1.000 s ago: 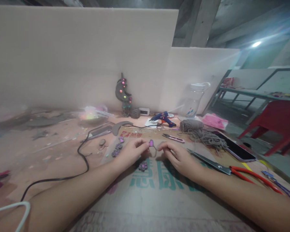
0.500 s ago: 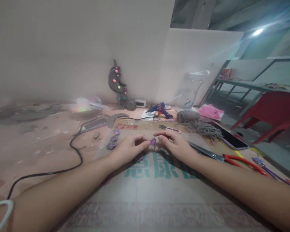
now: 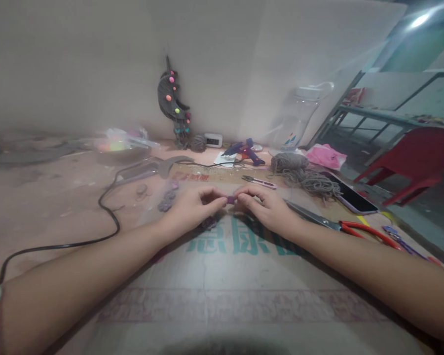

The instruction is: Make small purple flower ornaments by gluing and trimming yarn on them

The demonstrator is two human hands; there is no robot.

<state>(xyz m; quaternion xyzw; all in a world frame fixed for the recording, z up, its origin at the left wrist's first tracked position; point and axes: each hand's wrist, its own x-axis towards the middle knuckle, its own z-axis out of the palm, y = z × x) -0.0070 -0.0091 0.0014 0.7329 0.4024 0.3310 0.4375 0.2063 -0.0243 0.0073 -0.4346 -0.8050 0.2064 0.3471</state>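
My left hand (image 3: 192, 209) and right hand (image 3: 268, 209): fingers curled, thumb and fingertips of each pinched on small purple piece (image 3: 230, 200), held between them above printed sheet (image 3: 244, 276). Grey-purple cluster (image 3: 209, 223) near left fingers. Red-handled scissors (image 3: 327, 223) beside right wrist.

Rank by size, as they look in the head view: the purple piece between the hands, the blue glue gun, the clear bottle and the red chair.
1. Red chair, cut by picture edge
2. Clear bottle
3. Blue glue gun
4. Purple piece
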